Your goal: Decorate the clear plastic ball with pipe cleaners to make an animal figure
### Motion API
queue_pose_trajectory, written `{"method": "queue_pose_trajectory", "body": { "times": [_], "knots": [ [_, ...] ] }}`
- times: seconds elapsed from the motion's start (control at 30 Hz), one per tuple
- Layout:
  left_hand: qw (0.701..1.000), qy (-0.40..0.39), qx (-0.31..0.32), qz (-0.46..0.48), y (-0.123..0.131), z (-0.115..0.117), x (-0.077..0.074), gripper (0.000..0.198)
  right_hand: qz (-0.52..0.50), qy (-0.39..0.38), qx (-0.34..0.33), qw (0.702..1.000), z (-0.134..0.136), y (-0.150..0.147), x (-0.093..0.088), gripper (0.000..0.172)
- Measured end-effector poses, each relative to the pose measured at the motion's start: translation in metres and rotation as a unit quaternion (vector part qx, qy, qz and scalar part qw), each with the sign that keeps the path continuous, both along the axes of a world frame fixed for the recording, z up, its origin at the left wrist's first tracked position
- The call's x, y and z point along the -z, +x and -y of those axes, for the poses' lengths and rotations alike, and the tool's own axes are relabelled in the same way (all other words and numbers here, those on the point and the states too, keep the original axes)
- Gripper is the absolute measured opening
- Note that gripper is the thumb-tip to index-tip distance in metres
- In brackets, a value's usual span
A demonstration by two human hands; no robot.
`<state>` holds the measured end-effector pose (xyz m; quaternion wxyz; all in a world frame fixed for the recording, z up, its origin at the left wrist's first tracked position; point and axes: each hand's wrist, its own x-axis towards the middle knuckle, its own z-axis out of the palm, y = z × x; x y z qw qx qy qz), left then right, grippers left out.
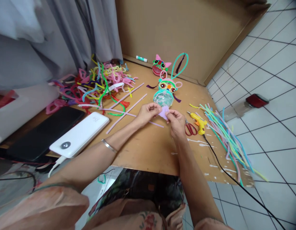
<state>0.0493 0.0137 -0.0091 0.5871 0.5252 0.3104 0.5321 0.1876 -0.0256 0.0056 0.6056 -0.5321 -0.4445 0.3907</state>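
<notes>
Between my two hands is a small lilac piece (164, 112) that looks made of pipe cleaners laid side by side. My left hand (149, 114) pinches its left edge, and my right hand (176, 122) pinches the right edge. Just beyond my fingers stands a turquoise animal figure (163, 95) with big eyes, pink loop ears and purple tassels. Several loose lilac pipe cleaners (125, 113) lie left of my left hand. Close to the right of my right hand are red-handled scissors (191, 128) and a yellow glue gun (197, 122).
A tangled heap of coloured pipe cleaners (90, 84) fills the back left. Straight pipe cleaners (228, 137) lie at the right edge. A white power bank (80, 134) and a black slab (47, 132) sit front left. At the back are a pink-eared figure (159, 66) and a glue stick (141, 58).
</notes>
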Motion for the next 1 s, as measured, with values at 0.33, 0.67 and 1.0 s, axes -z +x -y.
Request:
{"method": "queue_pose_trajectory", "body": {
  "times": [0.33,0.67,1.0],
  "knots": [
    [0.999,0.044,-0.029,0.001,0.0015,0.0002,0.0034,0.037,-0.021,0.013,-0.009,1.0,0.0,-0.0037,-0.0018,0.017],
    [0.998,0.045,-0.042,-0.022,0.0031,0.0006,0.0036,0.031,0.016,0.008,-0.013,1.0,0.0009,-0.0031,0.0004,0.018],
    [0.997,0.053,-0.044,-0.032,0.0003,-0.0008,0.0027,0.044,0.048,-0.004,-0.041,0.998,0.0059,-0.0067,-0.0052,0.019]
  ]
}}
